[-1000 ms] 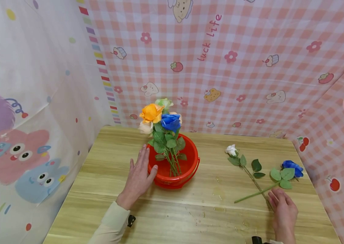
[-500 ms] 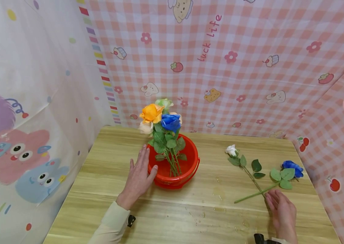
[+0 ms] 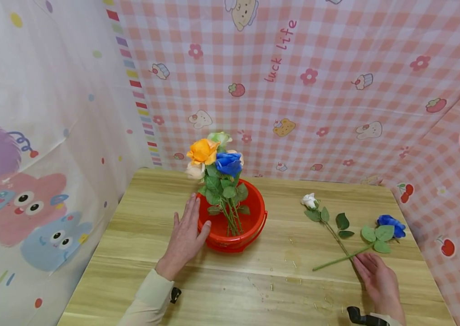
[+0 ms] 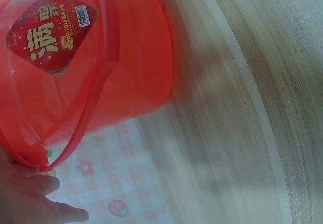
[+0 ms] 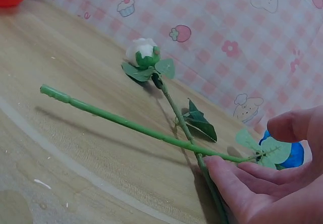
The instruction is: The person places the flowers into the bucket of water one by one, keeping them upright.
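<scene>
My left hand (image 3: 185, 236) rests with straight fingers against the left rim of a red bucket (image 3: 226, 246). Inside the bucket stand several artificial roses, among them an orange rose (image 3: 203, 151) and a blue rose (image 3: 228, 163). On the right of the table my right hand (image 3: 378, 280) lies palm up, its fingertips at the stem of a white rose (image 3: 309, 201). A second blue rose (image 3: 392, 225) lies there, its green stem (image 5: 126, 122) crossing over the white rose's stem. In the right wrist view the thumb stands apart from the fingers, and nothing is pinched between them.
The wooden table (image 3: 132, 253) has small wet drops (image 3: 294, 262) between bucket and right hand. Printed cloths (image 3: 295, 99) hang behind and at both sides. The bucket's handle (image 3: 263, 226) hangs down on its right.
My right hand has shifted slightly left along the white rose's stem and turned palm up, its fingers opening out. The left hand, bucket and roses stay in place.
</scene>
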Tool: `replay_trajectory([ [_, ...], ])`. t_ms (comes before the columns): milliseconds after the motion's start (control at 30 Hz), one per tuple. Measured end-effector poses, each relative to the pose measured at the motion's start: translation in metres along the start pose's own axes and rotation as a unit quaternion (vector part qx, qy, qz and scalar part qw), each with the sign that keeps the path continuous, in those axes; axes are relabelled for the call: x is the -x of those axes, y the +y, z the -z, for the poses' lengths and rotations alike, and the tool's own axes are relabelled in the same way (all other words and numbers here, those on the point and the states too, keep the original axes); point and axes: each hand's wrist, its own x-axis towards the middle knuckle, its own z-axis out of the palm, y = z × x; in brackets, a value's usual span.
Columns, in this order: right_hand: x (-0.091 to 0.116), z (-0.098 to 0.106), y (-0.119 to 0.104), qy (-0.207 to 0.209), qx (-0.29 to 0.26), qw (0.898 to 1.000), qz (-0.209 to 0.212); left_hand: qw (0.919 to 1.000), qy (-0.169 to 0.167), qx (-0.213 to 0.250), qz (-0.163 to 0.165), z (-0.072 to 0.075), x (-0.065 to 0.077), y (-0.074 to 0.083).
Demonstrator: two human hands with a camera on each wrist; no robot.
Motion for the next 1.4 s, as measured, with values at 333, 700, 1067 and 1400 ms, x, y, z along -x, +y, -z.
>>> replay_trajectory([
  [333,-0.0001,0.0063,0.0002,-0.036,-0.033,0.999,0.002,1.0,-0.001,0.005,0.002,0.0002,0.0004,-0.0001],
  [700,0.0003,-0.0005,0.002,0.013,-0.065,0.998,0.015,1.0,-0.001,0.004,0.001,0.0002,0.0001,-0.0001],
  [1067,-0.0009,-0.0001,0.0039,0.002,-0.096,0.995,0.018,0.9999,-0.003,0.009,0.003,0.0007,0.0003,-0.0008],
  [1400,-0.0034,0.0036,0.0072,-0.046,-0.126,0.991,0.029,0.9999,-0.002,0.009,0.003,0.0008,0.0,-0.0016],
])
